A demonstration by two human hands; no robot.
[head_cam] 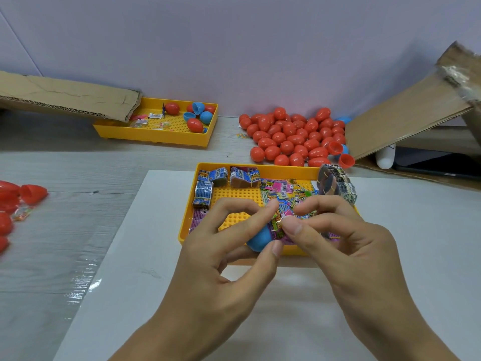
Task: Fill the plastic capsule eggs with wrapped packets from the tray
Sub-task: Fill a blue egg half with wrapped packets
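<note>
The left hand (229, 246) grips a blue egg half (260, 239) between thumb and fingers; most of the half is hidden behind them, so only its rounded end shows. The right hand (335, 238) pinches a green and purple packet (278, 221) at the half's mouth with thumb and forefinger; how far the packet sits inside cannot be told. Both hands hover over the near tray (187, 225), which is yellow, lies on a white sheet (145, 282) and holds a heap of loose packets (283, 190), too jumbled to count. About five blue bundles (203, 195) lie along its left and back sides, and one dark bundle (337, 182) leans on its right rim. Their print is too blurred to read.

A pile of red eggs (291, 136), some forty or more, lies behind the tray, with two open red halves (346, 160) at its right edge and bits of blue partly hidden behind it. A second yellow tray (156, 135) at the back left holds four red eggs and three blue halves; a cardboard flap (67, 96) covers its left end. At the left edge more red halves (32, 192) are cut off by the frame. Another cardboard sheet (406, 118) leans at the right
</note>
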